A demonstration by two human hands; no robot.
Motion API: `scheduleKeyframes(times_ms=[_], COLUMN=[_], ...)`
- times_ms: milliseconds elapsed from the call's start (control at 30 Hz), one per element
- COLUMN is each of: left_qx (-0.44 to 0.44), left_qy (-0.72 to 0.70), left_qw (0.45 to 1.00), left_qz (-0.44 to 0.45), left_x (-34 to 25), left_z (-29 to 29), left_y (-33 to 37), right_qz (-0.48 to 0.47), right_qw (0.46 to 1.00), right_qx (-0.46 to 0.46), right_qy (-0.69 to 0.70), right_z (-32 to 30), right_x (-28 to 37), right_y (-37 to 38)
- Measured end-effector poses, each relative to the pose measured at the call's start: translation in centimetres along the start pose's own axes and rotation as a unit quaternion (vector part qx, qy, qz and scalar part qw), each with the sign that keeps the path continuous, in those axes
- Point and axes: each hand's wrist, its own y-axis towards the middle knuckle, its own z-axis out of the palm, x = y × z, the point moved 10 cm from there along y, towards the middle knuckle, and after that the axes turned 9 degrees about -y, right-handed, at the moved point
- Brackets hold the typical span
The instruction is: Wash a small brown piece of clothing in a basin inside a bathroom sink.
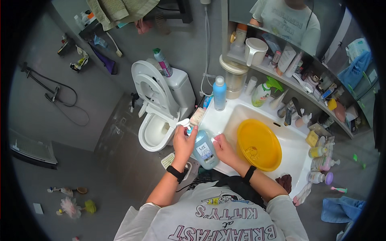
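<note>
Pump bottle [206,152]: pale blue, tilted, held at the near left corner of the sink [293,146].
Left hand [184,143]: fingers wrapped round the bottle's neck, close under the pump head.
Right hand [227,150]: fingers curled in, just beside the bottle's shoulder; I cannot tell whether they touch it or pinch something small.
Pump head [183,123]: white, at the bottle's top; the bottle is already picked up, so the work looks to be at the handling stage, and setting the bottle down is probably left.
Yellow basin [259,142]: inside the sink; the shiny patch on its floor may be a little water, and no suds show, so any dispensing there seems not yet done.
Sink rim: blue spray can [219,94] at the far left corner, faucet [290,110] at the far side, dark cloth [284,182] at the near right.
Shelf [265,72]: beyond the sink, crowded with toiletries and a white cup [255,51].
Toilet [172,106]: left of the sink, lid raised.
Blue towel [341,209]: right of the sink.
</note>
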Motion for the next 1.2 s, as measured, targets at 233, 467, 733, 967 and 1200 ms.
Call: scheduleKeyframes(times_ms=[233,467,733,967,1200], left_qx=[-0.048,-0.089,-0.099,-0.084,-0.047], left_qy=[-0.003,0.031,-0.005,0.036,0.015], left_qw=[0.999,0.994,0.988,0.989,0.989], left_qz=[0.020,-0.046,-0.119,-0.112,-0.138], left_x=[-2.1,0.4,2.5,0.9,2.0], left_z=[-1.7,-2.4,-2.8,-2.4,-1.2], left_y=[1.5,2.8,3.4,3.7,3.6], right_qz=[-0.307,0.059,-0.335,-0.232,-0.254], right_qw=[0.926,0.996,0.909,0.963,0.949], right_qx=[-0.184,0.062,-0.117,-0.109,-0.146], right_qy=[-0.121,0.020,-0.216,-0.079,-0.118], right_z=[-0.9,3.8,3.4,2.9,2.1], right_x=[10.1,-2.6,7.3,7.0,4.8], right_y=[-0.3,2.0,0.0,0.9,2.0])
